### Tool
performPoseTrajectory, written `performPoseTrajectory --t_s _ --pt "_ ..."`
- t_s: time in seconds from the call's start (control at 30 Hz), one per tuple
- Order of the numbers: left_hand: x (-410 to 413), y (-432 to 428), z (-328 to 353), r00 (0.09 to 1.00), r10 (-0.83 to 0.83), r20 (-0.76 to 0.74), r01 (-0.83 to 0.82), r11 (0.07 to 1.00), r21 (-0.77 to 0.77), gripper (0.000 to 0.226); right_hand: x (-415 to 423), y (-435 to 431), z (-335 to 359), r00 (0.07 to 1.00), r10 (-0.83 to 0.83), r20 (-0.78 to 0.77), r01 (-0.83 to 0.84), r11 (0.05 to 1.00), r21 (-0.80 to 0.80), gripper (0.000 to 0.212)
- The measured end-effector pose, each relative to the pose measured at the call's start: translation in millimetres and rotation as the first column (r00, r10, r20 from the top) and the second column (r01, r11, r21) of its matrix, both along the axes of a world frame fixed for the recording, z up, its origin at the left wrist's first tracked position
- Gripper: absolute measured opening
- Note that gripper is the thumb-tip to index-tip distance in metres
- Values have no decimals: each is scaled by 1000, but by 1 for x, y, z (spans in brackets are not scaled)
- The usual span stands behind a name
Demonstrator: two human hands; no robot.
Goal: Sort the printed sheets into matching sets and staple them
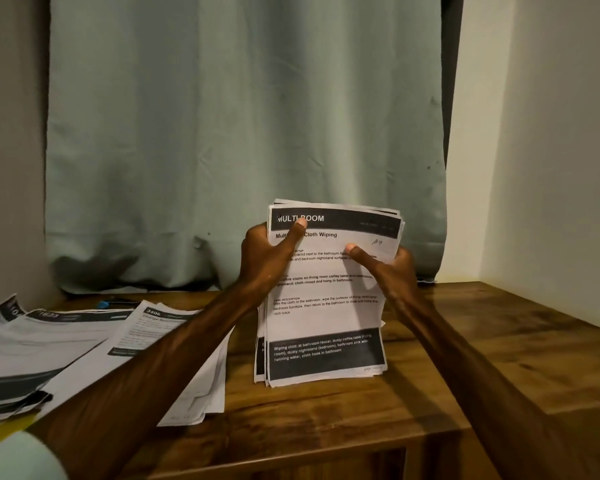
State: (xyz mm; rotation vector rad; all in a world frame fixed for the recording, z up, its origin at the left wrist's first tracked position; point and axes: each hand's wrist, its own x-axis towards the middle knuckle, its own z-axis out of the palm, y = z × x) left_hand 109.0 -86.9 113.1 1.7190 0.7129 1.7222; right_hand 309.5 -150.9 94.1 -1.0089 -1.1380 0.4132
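Both hands, left hand (265, 258) and right hand (390, 268), grip the upright stack of sheets (326, 313), thumbs pressed on its front, standing on the table (465, 358).

**Layout: stack mid-table, piles to its left**

Stack (326, 323) stands upright at mid-table (465, 341), bottom edge down at the tabletop. Left hand (267, 258) grips its left edge, right hand (392, 268) its right edge, both thumbs across the front sheet. Near pile (146, 327) lies flat just left of the stack, overlapping far pile (49, 348), which runs off the left edge. Small object (102, 303) sits behind the piles. Curtain (243, 133) hangs behind the table, wall (551, 168) to the right.
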Motion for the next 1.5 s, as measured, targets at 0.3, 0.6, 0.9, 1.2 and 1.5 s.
performPoseTrajectory --t_s 0.3,0.6,0.9,1.2,1.5 --pt "-1 2 10 997 -60 -43 62 997 39 12 16 -5 18 994 -1 109 -2 1000 27 36" --pt "-17 11 -10 946 -223 -235 203 973 -109 22 41 3 -28 980 191 57 -179 968 -178 30" --pt "-45 40 -54 937 -254 -239 131 892 -434 34 15 48 -58 910 363 -203 -410 863 -296 36" --pt "-78 71 -114 926 -227 -301 43 856 -514 21 18 87 -97 883 356 -306 -462 772 -436 32" --pt "-78 78 -138 931 -319 -178 156 788 -596 23 26 105 -110 875 363 -319 -466 809 -358 40"
